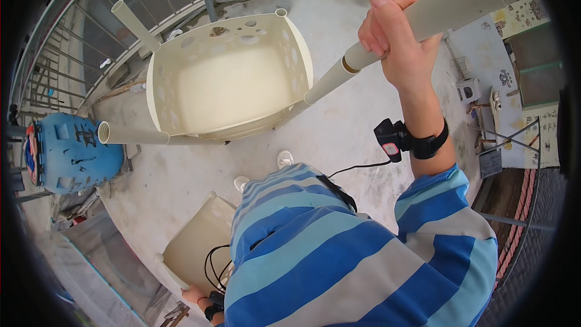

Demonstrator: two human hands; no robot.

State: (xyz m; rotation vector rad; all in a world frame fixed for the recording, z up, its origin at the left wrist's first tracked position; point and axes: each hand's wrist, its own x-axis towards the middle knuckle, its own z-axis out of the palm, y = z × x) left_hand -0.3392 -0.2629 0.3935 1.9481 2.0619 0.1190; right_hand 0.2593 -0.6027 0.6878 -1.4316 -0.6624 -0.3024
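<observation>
My right hand (402, 39) is closed round a thick cream plastic tube (463, 6), held up at the upper right. The tube's lower end meets the top of a cream corner post (330, 82), with a dark gap showing at the joint. That post rises from a cream plastic basket shelf (230, 85) with oval holes in its walls. Two more posts stand at its other corners, a far left one (134, 24) and a near left one (130, 133), both with open tops. Low on the left, my left hand (193, 294) grips the rim of a second cream basket shelf (196, 236), partly hidden by my body.
A blue barrel (78, 151) stands at the left beside a metal railing (66, 54). Pale concrete floor (345, 139) lies around the shelf. At the right are a metal-framed rack (520, 224) and a drawn-on wall (505, 79). A black cable (363, 166) runs from my right wrist device.
</observation>
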